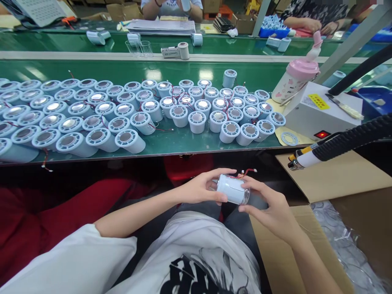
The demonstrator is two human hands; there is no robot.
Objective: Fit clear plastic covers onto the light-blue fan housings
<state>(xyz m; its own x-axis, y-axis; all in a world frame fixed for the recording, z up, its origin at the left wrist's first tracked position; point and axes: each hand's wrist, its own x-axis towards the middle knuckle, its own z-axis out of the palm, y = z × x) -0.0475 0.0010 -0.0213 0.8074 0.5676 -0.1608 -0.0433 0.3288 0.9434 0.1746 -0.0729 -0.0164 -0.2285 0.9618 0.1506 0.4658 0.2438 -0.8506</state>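
Above my lap, a pale blue cylinder (231,189) lies on its side between both hands, with a clear plastic cover around its right end. Thin red wires with small white connectors (251,170) stick up from its top side. My left hand (203,188) grips the cylinder's left end, thumb below and fingers above. Around the clear right end, my right hand (265,202) is closed with its thumb underneath. Many similar blue cylinders (131,139) stand in rows on the green bench (165,141) ahead, several trailing red wires.
A grey box (321,108) with a lit red switch and a black-hosed tool (306,161) are at right. Beside them stands a pink-lidded cup (295,79). An open carton (281,249) with clear plastic parts (346,245) is at lower right. People work across the bench.
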